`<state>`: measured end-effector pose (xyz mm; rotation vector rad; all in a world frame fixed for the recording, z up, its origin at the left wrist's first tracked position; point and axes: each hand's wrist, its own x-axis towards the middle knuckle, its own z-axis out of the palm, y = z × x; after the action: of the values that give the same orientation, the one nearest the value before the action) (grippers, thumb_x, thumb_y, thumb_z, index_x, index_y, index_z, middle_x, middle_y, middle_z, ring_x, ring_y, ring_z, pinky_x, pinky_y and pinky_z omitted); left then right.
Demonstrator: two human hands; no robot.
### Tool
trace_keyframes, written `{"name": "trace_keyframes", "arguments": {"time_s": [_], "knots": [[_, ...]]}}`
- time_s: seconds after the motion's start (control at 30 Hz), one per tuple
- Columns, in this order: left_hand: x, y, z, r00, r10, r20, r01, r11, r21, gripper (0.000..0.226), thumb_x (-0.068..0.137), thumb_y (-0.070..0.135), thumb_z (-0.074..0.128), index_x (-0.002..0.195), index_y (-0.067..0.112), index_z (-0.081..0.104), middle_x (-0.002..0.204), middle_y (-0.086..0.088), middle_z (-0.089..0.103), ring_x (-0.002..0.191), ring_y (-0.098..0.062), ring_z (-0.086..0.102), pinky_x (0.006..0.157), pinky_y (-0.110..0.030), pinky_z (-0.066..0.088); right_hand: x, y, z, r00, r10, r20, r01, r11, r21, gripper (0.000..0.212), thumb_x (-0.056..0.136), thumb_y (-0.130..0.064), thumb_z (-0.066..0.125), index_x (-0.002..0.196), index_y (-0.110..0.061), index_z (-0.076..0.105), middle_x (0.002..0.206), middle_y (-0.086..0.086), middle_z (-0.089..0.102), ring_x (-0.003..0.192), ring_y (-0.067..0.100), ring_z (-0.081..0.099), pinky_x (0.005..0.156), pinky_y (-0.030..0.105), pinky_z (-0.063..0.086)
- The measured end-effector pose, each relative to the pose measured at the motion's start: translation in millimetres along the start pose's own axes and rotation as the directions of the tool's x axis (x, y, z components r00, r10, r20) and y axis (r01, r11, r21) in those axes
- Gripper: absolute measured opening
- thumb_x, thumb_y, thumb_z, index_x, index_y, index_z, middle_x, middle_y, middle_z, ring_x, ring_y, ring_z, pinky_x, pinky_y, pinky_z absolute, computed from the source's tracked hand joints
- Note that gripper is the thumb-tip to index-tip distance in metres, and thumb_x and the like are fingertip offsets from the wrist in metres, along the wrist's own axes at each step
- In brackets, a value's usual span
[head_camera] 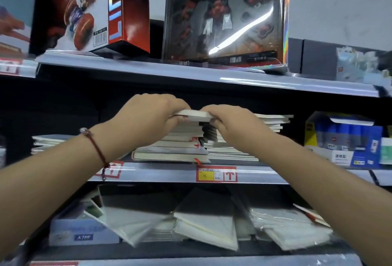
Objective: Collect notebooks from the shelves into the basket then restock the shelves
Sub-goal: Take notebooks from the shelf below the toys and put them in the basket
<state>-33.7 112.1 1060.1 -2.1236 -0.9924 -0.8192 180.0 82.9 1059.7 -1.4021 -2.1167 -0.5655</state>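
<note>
My wrist wears a dark red cord bracelet [98, 149]. The notebook [194, 116] shows cream page edges; the price tag [216, 174] is red and yellow.

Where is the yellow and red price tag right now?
Head view: the yellow and red price tag sits on the middle shelf's front edge, just right of centre, directly below the stacked notebooks.

- Both forearms are bare, with no sleeves showing.
- A thin dark-red cord bracelet [98, 150] circles the left wrist.
- It carries one small pale bead, and a knotted tail hangs below.
- The right wrist wears nothing.
</note>
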Motion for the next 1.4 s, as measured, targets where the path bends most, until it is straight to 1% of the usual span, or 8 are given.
{"name": "trace_keyframes", "arguments": {"time_s": [0.37,0.5,0.63,0.77,0.9,1.07,1.23,1.4], "knots": [[23.2,-27.4,35.4,0.95,-0.093,0.297,0.114,0.992,-0.056,0.036,0.098,0.054,0.04,0.129,0.039,0.05,0.114,0.014,0.061,0.099,-0.009,0.057,0.085,-0.036,0.05,43.2,16.0,47.4,1.0,0.015,0.025,-0.015,1.0,0.005,0.021,0.1,-0.017,0.042,0.106,-0.032,0.055,0.094,-0.004,0.062,0.083,0.02,0.059,0.075,0.045,0.054],[18.4,-19.3,32.1,0.945,-0.132,0.299,0.161,0.984,-0.074,0.037,0.099,0.051,0.042,0.132,0.036,0.05,0.118,0.01,0.061,0.102,-0.012,0.056,0.088,-0.037,0.05,35.1,16.0,46.1,0.997,0.055,0.051,-0.059,0.995,0.085,0.026,0.102,-0.024,0.044,0.125,-0.029,0.053,0.11,-0.002,0.063,0.098,0.02,0.059,0.084,0.041,0.052],[-6.0,-7.3,39.6,0.953,-0.213,0.216,0.221,0.975,-0.015,0.06,0.096,0.051,0.048,0.149,0.028,0.033,0.142,-0.001,0.046,0.124,-0.022,0.048,0.101,-0.042,0.045,1.6,14.9,47.1,0.998,0.061,-0.026,-0.057,0.991,0.125,0.054,0.099,-0.031,0.052,0.15,-0.027,0.034,0.153,-0.005,0.038,0.139,0.016,0.036,0.111,0.034,0.033],[-67.8,20.2,55.0,0.99,-0.132,0.057,0.134,0.991,-0.025,0.067,0.093,0.049,0.053,0.15,0.021,0.034,0.156,-0.016,0.029,0.135,-0.036,0.039,0.106,-0.049,0.039,-59.9,10.6,69.8,0.999,0.031,-0.01,-0.029,0.987,0.16,0.054,0.1,-0.034,0.049,0.151,-0.031,0.032,0.159,-0.008,0.028,0.145,0.011,0.024,0.116,0.027,0.02],[-152.0,59.1,91.7,0.965,-0.117,0.234,0.13,0.991,-0.042,0.066,0.092,0.057,0.037,0.148,0.022,0.039,0.149,-0.012,0.044,0.132,-0.031,0.046,0.106,-0.045,0.04,-127.7,1.9,127.3,0.981,-0.028,0.19,-0.008,0.982,0.189,0.059,0.101,-0.042,0.044,0.154,-0.035,0.019,0.162,-0.012,0.014,0.149,0.007,0.008,0.115,0.018,-0.001],[-268.0,101.6,154.1,0.795,-0.177,0.58,0.273,0.959,-0.081,0.067,0.088,0.06,0.035,0.144,0.024,0.042,0.142,-0.015,0.052,0.123,-0.036,0.057,0.1,-0.051,0.046,-216.2,-8.8,217.7,0.897,0.001,0.441,-0.134,0.953,0.27,0.06,0.102,-0.046,0.04,0.155,-0.035,0.014,0.162,-0.012,0.007,0.151,0.01,0.0,0.117,0.021,-0.005],[-371.7,135.6,202.9,0.528,-0.167,0.833,0.447,0.888,-0.106,0.076,0.089,0.069,0.019,0.156,0.034,0.009,0.164,-0.005,0.007,0.149,-0.028,0.017,0.119,-0.04,0.016,-301.5,-20.7,302.6,0.755,0.032,0.654,-0.253,0.935,0.247,0.061,0.102,-0.045,0.041,0.156,-0.03,0.017,0.163,-0.007,0.007,0.151,0.016,0.004,0.116,0.022,-0.003],[-474.8,168.4,248.4,0.253,-0.126,0.959,0.57,0.821,-0.043,0.071,0.097,0.06,0.035,0.156,0.03,0.01,0.164,-0.005,0.006,0.149,-0.027,0.016,0.119,-0.045,0.021,-390.0,-32.3,378.8,0.474,0.071,0.877,-0.395,0.908,0.141,0.063,0.102,-0.048,0.037,0.157,-0.029,0.011,0.164,-0.004,0.002,0.151,0.018,0.001,0.12,0.034,0.004]]}}
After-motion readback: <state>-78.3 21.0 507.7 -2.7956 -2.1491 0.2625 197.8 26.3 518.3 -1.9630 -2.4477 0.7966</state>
